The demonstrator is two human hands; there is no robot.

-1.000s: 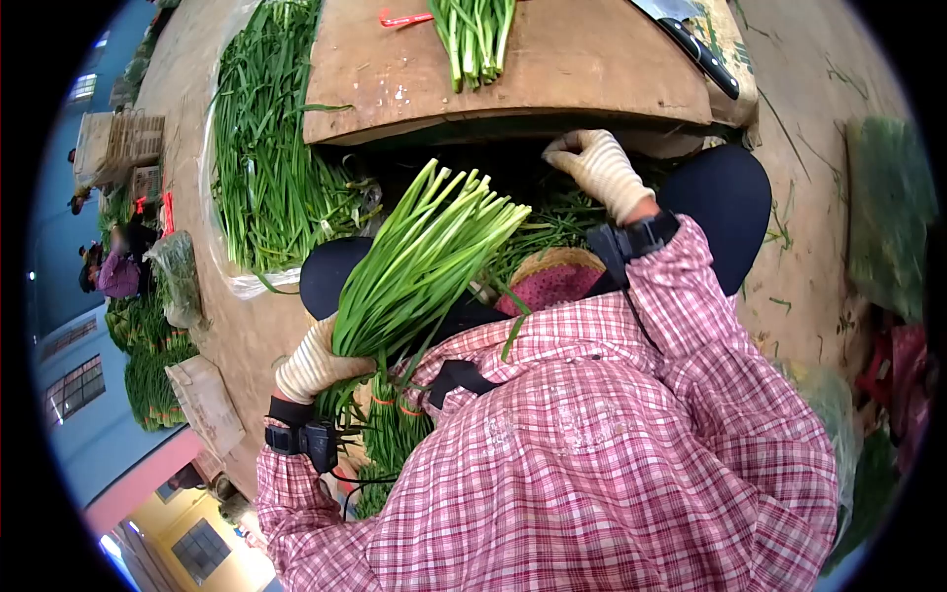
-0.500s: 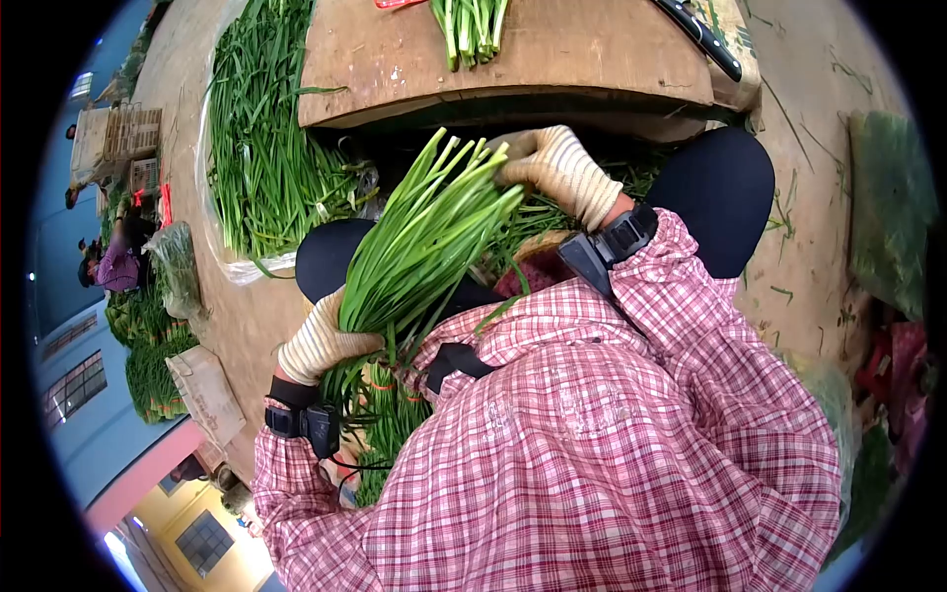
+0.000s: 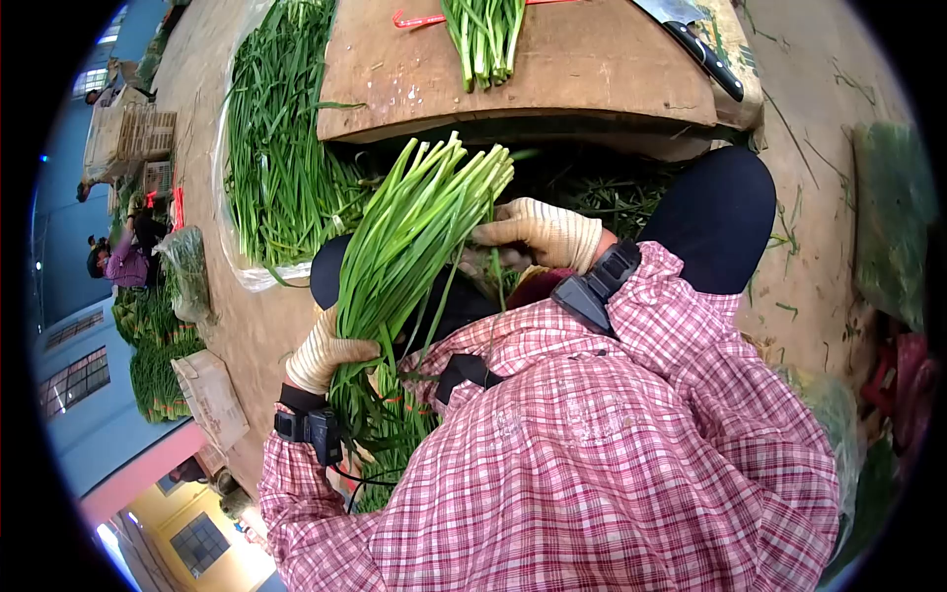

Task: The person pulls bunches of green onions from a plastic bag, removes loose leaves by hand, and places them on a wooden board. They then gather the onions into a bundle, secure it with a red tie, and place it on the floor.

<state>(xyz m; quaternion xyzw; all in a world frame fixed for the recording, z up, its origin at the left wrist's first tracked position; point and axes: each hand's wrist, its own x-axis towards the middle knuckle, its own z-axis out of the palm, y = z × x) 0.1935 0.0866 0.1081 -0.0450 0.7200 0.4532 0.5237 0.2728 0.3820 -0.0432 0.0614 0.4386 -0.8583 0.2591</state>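
A: Where do you have the greens?

B: You have a loose bundle of long, flat green leaves with pale, cut stem ends (image 3: 409, 242) raised in front of you, just beside your dark-trousered left knee (image 3: 327, 273), stems pointing away from your body.

A: And your hands?

B: Your left hand (image 3: 328, 352), in a cream ribbed glove, wraps firmly around the leafy end, thumb across it. Your right hand (image 3: 546, 231), gloved alike, has its fingers bent just beside the stems; you cannot tell from this view how wide it opens or whether it pinches a strand.

A: How should it handle for you?

B: Light and floppy, judging by its look: soft leaves that bruise if squeezed hard, and perhaps slippery. The stems look stiffer, so pinch single ones near their pale ends, and cradle the whole where the leaves gather.

A: What lies around it?

B: Beyond the stems, your brown wooden tabletop (image 3: 395, 94) bears a smaller bunch of pale-ended green stalks (image 3: 483, 44) and a thin red strip (image 3: 418, 21). A black-handled knife (image 3: 704, 61) lies by its right edge; to the left, a heap of long green leaves (image 3: 281, 148) rests on clear plastic sheeting (image 3: 258, 278).
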